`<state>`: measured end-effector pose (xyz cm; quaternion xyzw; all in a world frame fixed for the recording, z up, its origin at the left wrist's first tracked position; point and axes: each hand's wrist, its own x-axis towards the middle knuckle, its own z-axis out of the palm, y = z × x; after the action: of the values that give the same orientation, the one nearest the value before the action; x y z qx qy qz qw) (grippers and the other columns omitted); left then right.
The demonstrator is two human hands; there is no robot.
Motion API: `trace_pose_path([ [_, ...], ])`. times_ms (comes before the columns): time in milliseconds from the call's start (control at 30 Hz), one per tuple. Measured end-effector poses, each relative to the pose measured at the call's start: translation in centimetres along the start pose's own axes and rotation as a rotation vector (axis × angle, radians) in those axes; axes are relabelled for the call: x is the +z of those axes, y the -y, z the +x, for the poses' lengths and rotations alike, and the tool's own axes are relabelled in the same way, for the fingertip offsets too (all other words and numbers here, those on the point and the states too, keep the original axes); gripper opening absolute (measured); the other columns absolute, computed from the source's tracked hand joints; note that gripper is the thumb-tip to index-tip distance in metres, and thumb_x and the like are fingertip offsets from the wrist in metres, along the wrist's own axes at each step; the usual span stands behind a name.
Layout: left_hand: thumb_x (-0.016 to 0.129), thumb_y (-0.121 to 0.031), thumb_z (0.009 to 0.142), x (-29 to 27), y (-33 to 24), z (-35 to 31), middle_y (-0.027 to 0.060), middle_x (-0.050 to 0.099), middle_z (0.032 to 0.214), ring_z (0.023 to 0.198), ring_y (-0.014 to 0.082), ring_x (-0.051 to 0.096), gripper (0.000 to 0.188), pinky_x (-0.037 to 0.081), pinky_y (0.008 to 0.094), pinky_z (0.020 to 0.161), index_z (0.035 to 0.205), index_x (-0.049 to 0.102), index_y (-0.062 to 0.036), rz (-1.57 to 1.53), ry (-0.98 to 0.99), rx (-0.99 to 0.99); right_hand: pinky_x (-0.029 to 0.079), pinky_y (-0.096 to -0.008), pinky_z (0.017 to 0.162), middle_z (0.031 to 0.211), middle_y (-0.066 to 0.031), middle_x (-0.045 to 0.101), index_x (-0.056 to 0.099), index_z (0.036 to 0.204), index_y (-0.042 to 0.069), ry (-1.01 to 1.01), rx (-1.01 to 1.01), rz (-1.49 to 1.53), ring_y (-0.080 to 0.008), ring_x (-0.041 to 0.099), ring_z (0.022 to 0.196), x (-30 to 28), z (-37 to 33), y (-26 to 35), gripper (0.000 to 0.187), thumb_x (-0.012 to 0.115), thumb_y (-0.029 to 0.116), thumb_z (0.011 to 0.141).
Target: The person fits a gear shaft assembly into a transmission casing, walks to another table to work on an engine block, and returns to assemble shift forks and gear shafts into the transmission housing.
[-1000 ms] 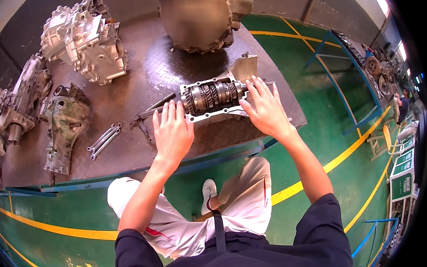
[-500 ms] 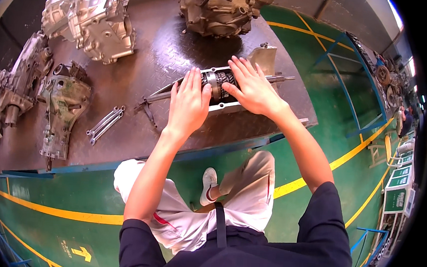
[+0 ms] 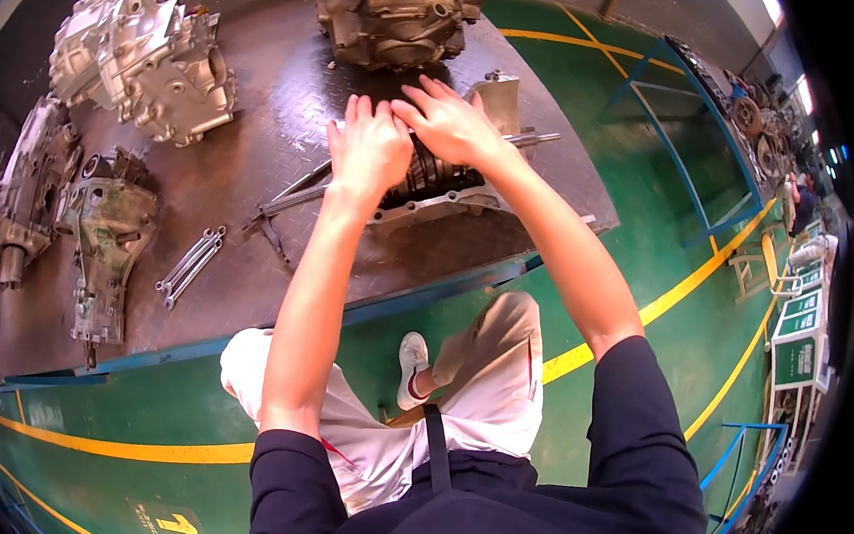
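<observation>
A half-open metal gearbox casing [image 3: 429, 210] lies near the table's front edge, with a set of dark gears [image 3: 424, 178] on a shaft inside it. My left hand [image 3: 370, 150] is over the casing's left end, fingers stretched toward its far side. My right hand [image 3: 455, 127] reaches over the gears from the right, its fingers spread and close to the left hand. Both hands hide the casing's far rim, so whether the fingertips touch it cannot be made out. The shaft end [image 3: 537, 138] sticks out on the right.
A large brown transmission housing [image 3: 391, 23] stands just beyond my hands. Silver housing [image 3: 157, 65], green-stained casing [image 3: 103, 242] and another metal casing [image 3: 11, 204] sit to the left. Several wrenches [image 3: 189, 266] lie on the steel table [image 3: 243, 177]. A blue frame [image 3: 693, 137] stands at right.
Both hands have moved toward the far side of the casing and closer together, uncovering its near rim. The whole view has shifted slightly.
</observation>
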<state>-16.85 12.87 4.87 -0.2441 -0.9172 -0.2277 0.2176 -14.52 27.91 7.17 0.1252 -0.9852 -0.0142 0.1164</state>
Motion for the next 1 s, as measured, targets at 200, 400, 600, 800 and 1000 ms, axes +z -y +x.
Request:
trace_pose_path([
  [200, 0.043, -0.024, 0.091, 1.0, 0.8, 3.8, 0.0202, 0.057, 0.123, 0.125, 0.0377, 0.047, 0.036, 0.039, 0.0631, 0.095, 0.111, 0.061, -0.0001, 0.009, 0.231, -0.091, 0.009, -0.0724, 0.106, 0.151, -0.0145, 0.033, 0.049, 0.136, 0.016, 0.076, 0.323, 0.382, -0.0311, 0.028, 0.141, 0.9, 3.1, -1.1, 0.061, 0.034, 0.057, 0.094],
  [400, 0.043, -0.027, 0.092, 1.7, 1.5, 3.5, 0.0211, 0.058, 0.121, 0.123, 0.0387, 0.049, 0.036, 0.042, 0.0602, 0.094, 0.106, 0.064, -0.0016, -0.05, 0.249, -0.123, 0.003, -0.066, 0.11, 0.149, -0.013, 0.037, 0.057, 0.13, 0.014, 0.168, 0.287, 0.498, -0.0291, 0.031, 0.14, 0.6, 3.5, -1.7, 0.063, 0.032, 0.059, 0.094],
  [600, 0.038, -0.025, 0.09, -0.3, 0.1, 2.2, 0.0215, 0.054, 0.128, 0.128, 0.0379, 0.045, 0.041, 0.038, 0.0583, 0.101, 0.118, 0.059, -0.0036, -0.07, 0.454, -0.172, 0.007, -0.0625, 0.112, 0.149, -0.0177, 0.036, 0.055, 0.132, 0.012, 0.296, 0.231, 0.361, -0.0333, 0.024, 0.142, 0.3, 2.1, -0.9, 0.063, 0.026, 0.055, 0.096],
  [800, 0.042, -0.021, 0.089, -1.3, -1.0, -0.7, 0.0225, 0.051, 0.132, 0.131, 0.0387, 0.042, 0.037, 0.036, 0.0622, 0.101, 0.114, 0.061, -0.001, 0.029, 0.24, -0.06, 0.014, -0.0623, 0.111, 0.143, -0.0197, 0.043, 0.06, 0.124, 0.005, 0.158, 0.133, 0.248, -0.0348, 0.031, 0.139, -0.1, -0.5, 0.3, 0.059, 0.027, 0.047, 0.098],
  [1000, 0.041, -0.021, 0.094, -2.2, -3.4, -5.5, 0.0203, 0.039, 0.146, 0.14, 0.0329, 0.029, 0.053, 0.023, 0.0567, 0.111, 0.139, 0.035, 0.0064, 0.164, 0.05, 0.032, 0.018, -0.0637, 0.109, 0.136, -0.0223, 0.049, 0.052, 0.126, -0.004, -0.279, -0.023, 0.087, -0.0346, 0.038, 0.134, 0.7, -5.3, 1.9, 0.055, 0.04, 0.041, 0.096],
])
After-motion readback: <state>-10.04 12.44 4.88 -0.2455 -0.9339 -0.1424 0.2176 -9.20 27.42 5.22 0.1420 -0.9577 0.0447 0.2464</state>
